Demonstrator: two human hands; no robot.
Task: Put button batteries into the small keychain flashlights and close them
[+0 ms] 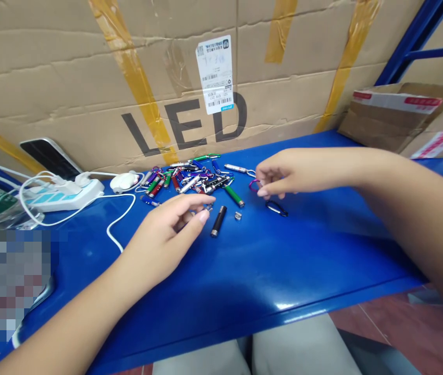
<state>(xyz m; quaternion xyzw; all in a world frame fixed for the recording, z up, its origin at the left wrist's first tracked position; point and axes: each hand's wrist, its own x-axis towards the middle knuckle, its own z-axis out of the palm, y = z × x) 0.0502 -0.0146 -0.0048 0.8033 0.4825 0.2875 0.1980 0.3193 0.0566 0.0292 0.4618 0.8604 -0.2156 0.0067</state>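
Note:
A pile of several small coloured keychain flashlights (190, 179) lies on the blue shelf (268, 271). My left hand (169, 234) rests palm down beside it, its fingers stretched toward a small silver part (208, 207). A black flashlight body (219, 221) and a small silver cap (238, 215) lie just to its right. My right hand (274, 177) is pinched on a purple carabiner clip (253, 185). A black carabiner (277, 208) lies just below that hand. A silver flashlight (240, 169) lies by its fingertips.
A large cardboard box marked LED (206, 78) stands behind the shelf. A white power strip (65, 194) with white cables, a white plug (124, 180) and a dark phone (49, 156) sit at the left. Smaller cardboard boxes (397, 117) stand at the right.

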